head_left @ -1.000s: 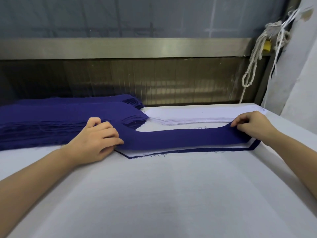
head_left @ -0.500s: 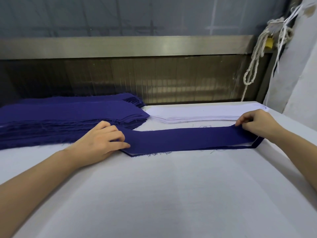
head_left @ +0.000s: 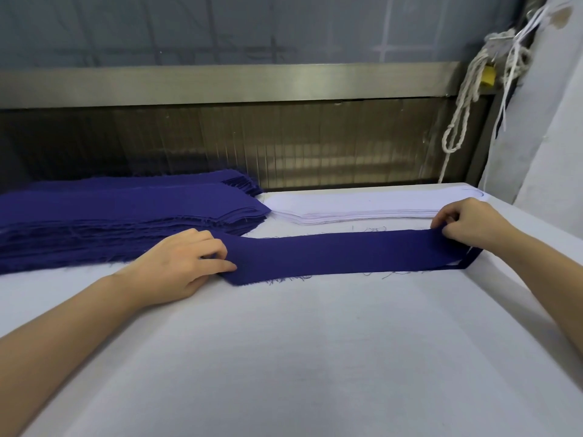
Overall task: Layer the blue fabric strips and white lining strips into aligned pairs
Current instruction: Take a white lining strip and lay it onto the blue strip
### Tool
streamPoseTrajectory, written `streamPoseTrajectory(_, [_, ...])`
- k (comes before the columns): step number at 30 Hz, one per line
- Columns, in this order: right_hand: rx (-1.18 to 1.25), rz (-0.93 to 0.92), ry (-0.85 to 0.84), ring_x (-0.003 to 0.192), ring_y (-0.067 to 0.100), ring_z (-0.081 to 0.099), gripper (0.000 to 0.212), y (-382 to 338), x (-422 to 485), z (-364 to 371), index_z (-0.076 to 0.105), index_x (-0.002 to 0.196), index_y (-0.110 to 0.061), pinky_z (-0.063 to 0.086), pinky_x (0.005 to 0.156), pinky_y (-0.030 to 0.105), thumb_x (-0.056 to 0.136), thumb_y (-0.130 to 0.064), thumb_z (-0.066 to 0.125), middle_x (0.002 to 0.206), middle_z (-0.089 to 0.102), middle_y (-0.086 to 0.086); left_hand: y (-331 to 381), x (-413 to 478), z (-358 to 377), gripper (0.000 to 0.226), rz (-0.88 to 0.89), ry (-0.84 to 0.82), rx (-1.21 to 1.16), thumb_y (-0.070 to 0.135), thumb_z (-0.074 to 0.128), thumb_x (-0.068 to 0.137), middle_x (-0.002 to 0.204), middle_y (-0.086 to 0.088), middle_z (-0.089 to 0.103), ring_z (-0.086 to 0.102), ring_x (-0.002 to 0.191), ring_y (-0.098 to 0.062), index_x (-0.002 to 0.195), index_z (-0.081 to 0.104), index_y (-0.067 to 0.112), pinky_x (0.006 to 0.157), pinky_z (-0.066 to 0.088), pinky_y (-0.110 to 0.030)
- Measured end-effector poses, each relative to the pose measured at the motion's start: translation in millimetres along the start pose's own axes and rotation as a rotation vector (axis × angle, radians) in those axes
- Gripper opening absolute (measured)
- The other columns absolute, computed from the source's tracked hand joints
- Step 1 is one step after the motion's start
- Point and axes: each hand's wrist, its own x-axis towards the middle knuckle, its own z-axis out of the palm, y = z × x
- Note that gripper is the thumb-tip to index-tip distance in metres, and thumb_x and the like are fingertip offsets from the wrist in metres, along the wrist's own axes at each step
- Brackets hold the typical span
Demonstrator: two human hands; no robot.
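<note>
While in two hands (head_left: 186, 263) (head_left: 467, 222), one blue strip (head_left: 340, 255)

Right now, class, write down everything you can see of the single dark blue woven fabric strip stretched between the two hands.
The dark blue woven fabric strip is long, flat and matte, with loose threads fraying from its near edge. It lies smooth across the white cloth-covered table. The left hand pinches its angled left end, the right hand its right end, where a narrow blue edge peeks out beneath.
</note>
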Motion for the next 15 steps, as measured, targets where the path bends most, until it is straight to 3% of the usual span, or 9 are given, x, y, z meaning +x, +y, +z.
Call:
streamPoseTrajectory(5, [-0.225,0.062,0.006,0.081,0.028,0.054,0.019,2,1,-2,0.066,0.094,-0.02,0.046,0.072,0.032,0.079,-0.013,0.055,0.089,0.056,0.004,3,1,-1,0.041,-0.025,-0.016,0.002,0.012,0.036,0.085,0.087,0.001,0.066,0.054,0.074,-0.017,0.097,0.075,0.016,0.062,0.044,-0.029])
streamPoseTrajectory(9, [-0.454,0.101,-0.018,0.106,0.033,0.048,0.04,2,0,2,0.056,0.118,-0.018,0.043,0.089,0.041,0.085,-0.041,0.055,0.123,0.042,0.011,7,4,-2,0.042,-0.093,-0.024,-0.016,0.014,0.034,0.082,0.089,0.002,0.066,0.051,0.079,-0.015,0.093,0.075,0.016,0.067,0.037,-0.026])
streamPoseTrajectory(12, [-0.579,0.148,-0.052,0.12,0.034,0.038,0.055,4,0,5,0.054,0.122,-0.02,0.036,0.093,0.041,0.085,-0.059,0.05,0.129,0.042,0.01,8,6,1,0.042,-0.251,-0.005,-0.058,0.024,0.034,0.087,0.092,0.0,0.066,0.059,0.075,-0.023,0.096,0.074,0.014,0.068,0.047,-0.032])
streamPoseTrajectory(15, [-0.577,0.165,-0.095,0.116,0.034,0.039,0.052,5,1,5,0.059,0.113,-0.02,0.035,0.093,0.04,0.086,-0.062,0.046,0.118,0.047,0.009,5,6,9,0.042,-0.427,0.008,-0.093,0.035,0.037,0.092,0.107,0.0,0.064,0.057,0.09,-0.024,0.113,0.068,0.015,0.08,0.048,-0.038])
